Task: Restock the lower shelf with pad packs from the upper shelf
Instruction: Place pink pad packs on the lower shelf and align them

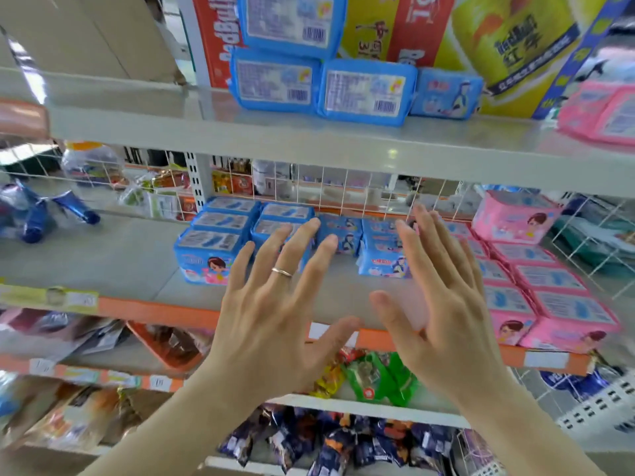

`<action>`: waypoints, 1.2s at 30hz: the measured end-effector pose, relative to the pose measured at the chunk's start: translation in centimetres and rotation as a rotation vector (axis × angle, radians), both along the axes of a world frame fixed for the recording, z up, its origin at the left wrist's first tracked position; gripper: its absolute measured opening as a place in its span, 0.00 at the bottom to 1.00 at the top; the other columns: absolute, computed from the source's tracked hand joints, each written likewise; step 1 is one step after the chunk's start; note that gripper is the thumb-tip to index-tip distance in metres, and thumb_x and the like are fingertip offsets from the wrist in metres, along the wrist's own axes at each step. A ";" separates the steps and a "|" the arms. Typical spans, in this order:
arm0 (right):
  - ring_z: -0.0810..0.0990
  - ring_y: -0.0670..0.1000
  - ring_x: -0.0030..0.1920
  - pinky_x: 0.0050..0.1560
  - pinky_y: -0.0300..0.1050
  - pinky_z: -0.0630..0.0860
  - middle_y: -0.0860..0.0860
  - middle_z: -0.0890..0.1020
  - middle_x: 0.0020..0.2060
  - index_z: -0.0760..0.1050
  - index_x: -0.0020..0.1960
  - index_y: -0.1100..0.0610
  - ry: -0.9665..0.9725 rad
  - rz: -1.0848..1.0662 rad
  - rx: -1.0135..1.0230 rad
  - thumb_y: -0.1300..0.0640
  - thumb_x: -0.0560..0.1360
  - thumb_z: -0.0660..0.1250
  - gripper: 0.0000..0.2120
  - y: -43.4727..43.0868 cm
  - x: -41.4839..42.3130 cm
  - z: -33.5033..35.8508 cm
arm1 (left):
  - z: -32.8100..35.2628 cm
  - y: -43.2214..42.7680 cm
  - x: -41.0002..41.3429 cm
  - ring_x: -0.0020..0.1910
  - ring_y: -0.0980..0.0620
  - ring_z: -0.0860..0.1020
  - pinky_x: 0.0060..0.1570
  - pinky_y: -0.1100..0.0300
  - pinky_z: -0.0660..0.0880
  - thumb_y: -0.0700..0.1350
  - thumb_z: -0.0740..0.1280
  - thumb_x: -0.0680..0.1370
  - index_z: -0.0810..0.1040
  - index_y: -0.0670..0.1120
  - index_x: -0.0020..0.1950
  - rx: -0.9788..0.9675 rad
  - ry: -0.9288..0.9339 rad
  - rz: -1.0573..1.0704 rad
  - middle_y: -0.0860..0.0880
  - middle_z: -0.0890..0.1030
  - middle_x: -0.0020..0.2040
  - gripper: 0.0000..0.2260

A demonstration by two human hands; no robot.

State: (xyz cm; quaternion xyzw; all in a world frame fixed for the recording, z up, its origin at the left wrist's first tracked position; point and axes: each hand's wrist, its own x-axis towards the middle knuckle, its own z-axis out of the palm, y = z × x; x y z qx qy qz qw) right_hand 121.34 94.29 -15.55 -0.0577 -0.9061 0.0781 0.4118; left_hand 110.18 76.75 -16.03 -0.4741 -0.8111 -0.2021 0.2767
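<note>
Pad packs [364,91] on upper shelf [171,125] | left grip [275,304], right grip [443,304] spread, empty | pink packs [556,304] on lower shelf [120,262]

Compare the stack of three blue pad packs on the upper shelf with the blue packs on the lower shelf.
The upper stack is a pile, one atop two; the lower blue packs stand in rows. The upper stack shows barcode labels; the lower blue packs show cartoon fronts. Both are blue, plastic-wrapped.

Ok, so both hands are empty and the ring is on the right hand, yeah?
Not quite. The ring is on the left hand, not the right hand. Both hands are empty, as the head view shows.
</note>
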 end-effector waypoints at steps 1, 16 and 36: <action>0.54 0.54 0.80 0.76 0.64 0.56 0.55 0.59 0.79 0.60 0.78 0.58 0.010 -0.009 0.010 0.38 0.81 0.54 0.33 -0.3 -0.2 0.5 | 0.4 -0.2 -0.4 0.75 0.39 0.67 0.67 0.35 0.66 0.67 0.54 0.79 0.70 0.45 0.75 0.011 0.012 -0.011 0.43 0.67 0.77 0.33; 0.56 0.54 0.80 0.76 0.64 0.56 0.55 0.60 0.79 0.62 0.78 0.60 0.155 -0.118 0.079 0.39 0.81 0.56 0.33 5.1 0.1 8.5 | 7.5 6.8 -1.9 0.69 0.38 0.72 0.63 0.35 0.69 0.62 0.58 0.81 0.72 0.43 0.71 0.177 0.216 -0.153 0.42 0.72 0.73 0.28; 0.58 0.54 0.79 0.77 0.60 0.55 0.53 0.60 0.79 0.61 0.79 0.55 0.176 -0.435 0.161 0.36 0.79 0.54 0.34 30.8 7.5 17.8 | 18.9 34.5 3.3 0.71 0.42 0.69 0.60 0.43 0.70 0.64 0.55 0.80 0.67 0.46 0.75 0.123 0.254 -0.348 0.46 0.68 0.76 0.30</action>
